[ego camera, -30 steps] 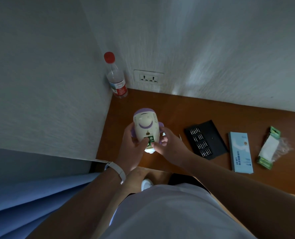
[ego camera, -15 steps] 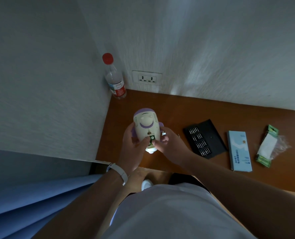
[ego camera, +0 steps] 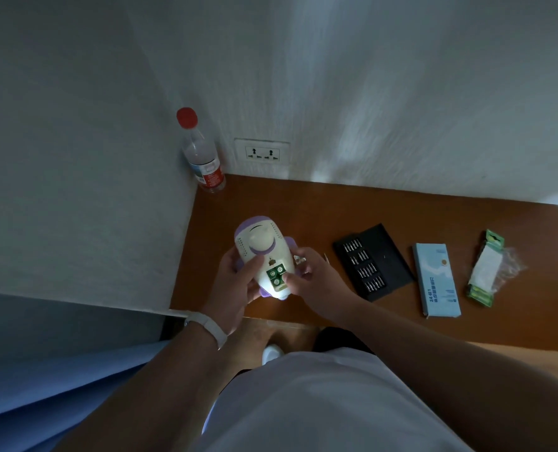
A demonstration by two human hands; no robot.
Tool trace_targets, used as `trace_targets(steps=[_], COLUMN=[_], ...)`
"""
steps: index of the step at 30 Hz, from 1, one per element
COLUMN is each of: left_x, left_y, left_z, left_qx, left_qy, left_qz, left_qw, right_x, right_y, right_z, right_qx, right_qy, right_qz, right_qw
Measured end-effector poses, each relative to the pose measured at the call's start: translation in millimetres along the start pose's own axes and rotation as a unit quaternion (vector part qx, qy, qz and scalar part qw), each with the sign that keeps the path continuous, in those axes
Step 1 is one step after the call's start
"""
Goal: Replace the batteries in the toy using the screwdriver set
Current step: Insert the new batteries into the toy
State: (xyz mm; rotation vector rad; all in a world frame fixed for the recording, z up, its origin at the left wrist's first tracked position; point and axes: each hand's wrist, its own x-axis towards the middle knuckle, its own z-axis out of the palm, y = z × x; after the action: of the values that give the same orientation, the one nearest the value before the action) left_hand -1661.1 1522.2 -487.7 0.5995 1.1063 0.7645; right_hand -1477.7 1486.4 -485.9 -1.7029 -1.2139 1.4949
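The toy (ego camera: 264,252), a rounded white figure with purple trim, is held above the near-left part of the desk, its back turned up, gripped by the left hand (ego camera: 238,282) and the right hand (ego camera: 310,278). Its green battery compartment (ego camera: 276,275) lies open, showing three button cells. To the right on the desk, the black screwdriver case (ego camera: 374,261) lies open flat with rows of bits. Further right lie a pale blue box (ego camera: 435,278) and a green-and-white battery pack (ego camera: 486,267) in clear wrap.
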Motion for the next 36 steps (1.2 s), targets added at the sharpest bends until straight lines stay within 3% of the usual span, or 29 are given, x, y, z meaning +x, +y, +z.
trace_targets(steps=[10,16,20,26,32,36], left_x=[-15.2,-24.9,-31.2,-39.6,-43.3,-44.0], left_y=[3.4,6.1,6.2,5.5,6.1,8.8], left_z=[3.7,-3.1,-7.1,-9.9,-14.7,-16.9], left_qx=[0.012,0.001,-0.003,-0.024,-0.028,-0.025], left_qy=[0.038,0.081,0.093,0.118,0.138,0.136], left_qz=[0.002,0.012,0.018,0.015,0.024,0.028], left_qw=[0.999,0.997,0.996,0.993,0.990,0.990], right_x=[-12.6,15.3,39.9,61.2,73.9,72.5], right_y=[6.2,19.9,27.4,32.0,31.7,27.6], right_z=[-10.8,-30.0,-37.2,-27.5,-12.5,-8.4], right_qx=[-0.016,-0.116,-0.255,-0.350,-0.383,-0.350], right_qy=[-0.046,0.096,0.069,0.046,0.041,0.043], right_qz=[-0.017,0.033,0.049,0.029,0.036,0.019], right_qw=[0.999,0.988,0.963,0.935,0.922,0.936])
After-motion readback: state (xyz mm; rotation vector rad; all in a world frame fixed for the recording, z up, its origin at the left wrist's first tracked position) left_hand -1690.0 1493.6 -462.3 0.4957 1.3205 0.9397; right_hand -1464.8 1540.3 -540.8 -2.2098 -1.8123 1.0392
